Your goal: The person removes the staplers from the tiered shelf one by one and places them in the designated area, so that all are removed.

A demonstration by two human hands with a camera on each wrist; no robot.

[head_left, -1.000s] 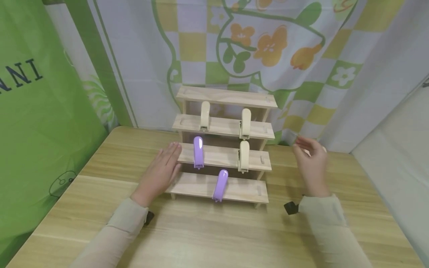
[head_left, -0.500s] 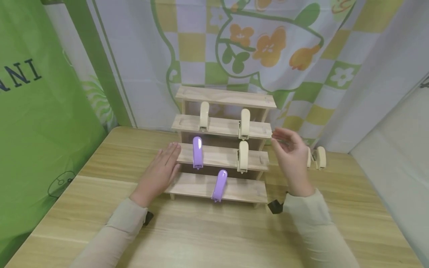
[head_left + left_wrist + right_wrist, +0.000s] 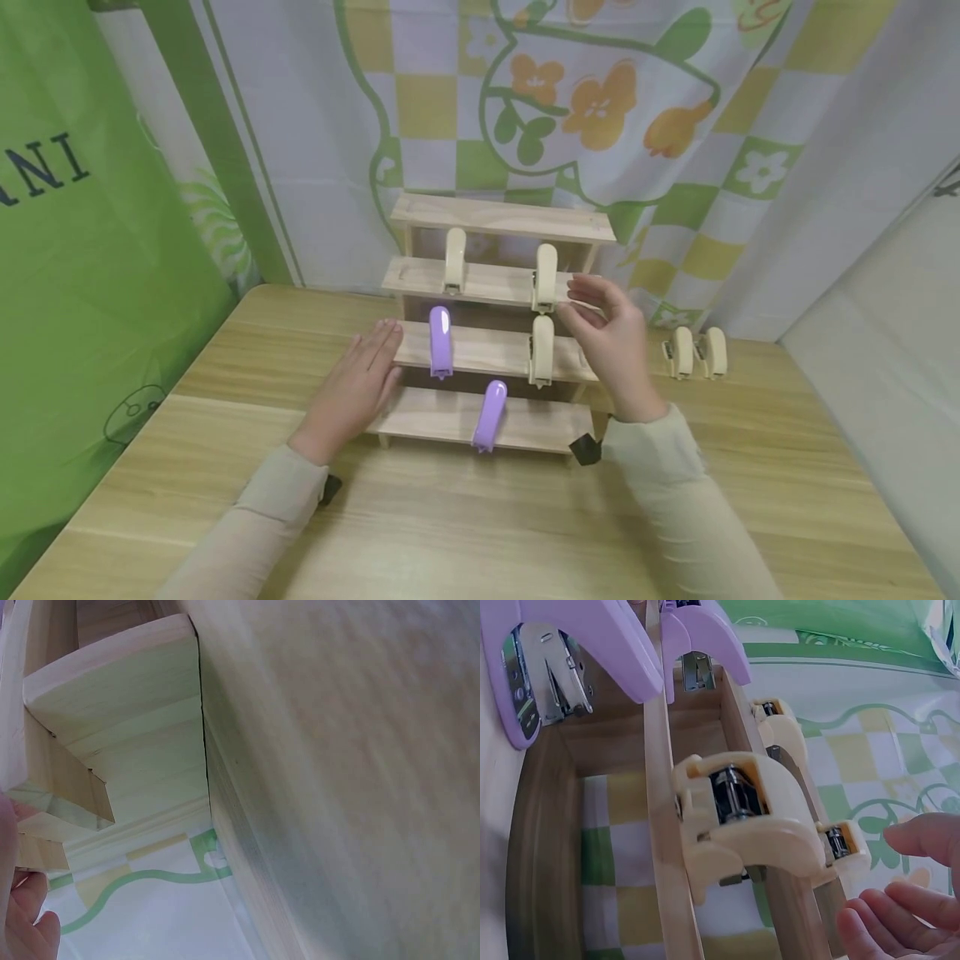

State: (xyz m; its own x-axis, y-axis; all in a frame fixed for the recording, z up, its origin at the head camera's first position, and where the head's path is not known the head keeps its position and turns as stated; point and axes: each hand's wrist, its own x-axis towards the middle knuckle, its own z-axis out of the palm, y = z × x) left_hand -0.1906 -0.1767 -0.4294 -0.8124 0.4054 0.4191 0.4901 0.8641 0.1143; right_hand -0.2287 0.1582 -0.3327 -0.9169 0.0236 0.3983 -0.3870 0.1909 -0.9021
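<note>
A stepped wooden shelf [image 3: 502, 217] carries staplers. My left hand [image 3: 352, 387] rests on its left end, fingers straight. With thumb and fingers parted, my right hand [image 3: 618, 346] is just right of a cream stapler [image 3: 546, 279] on the second step from the top. The right wrist view shows a gap between my right hand [image 3: 911, 896] and that stapler [image 3: 844, 851]. Another cream stapler [image 3: 454, 262] stands left on the same step. One step down are a purple stapler [image 3: 440, 342] and a cream one [image 3: 542, 354]. The bottom step holds a slanted purple stapler [image 3: 491, 417].
Two more cream staplers, one nearer [image 3: 681, 353] and one farther right [image 3: 716, 353], stand side by side on the wooden table [image 3: 465, 533]. A patterned curtain [image 3: 427, 108] hangs behind the shelf. Green cloth [image 3: 90, 250] hangs at the left.
My right hand has moved left, from beyond the shelf's right end to beside the upper right cream stapler. This uncovers the two staplers on the table. My left hand stays put.
</note>
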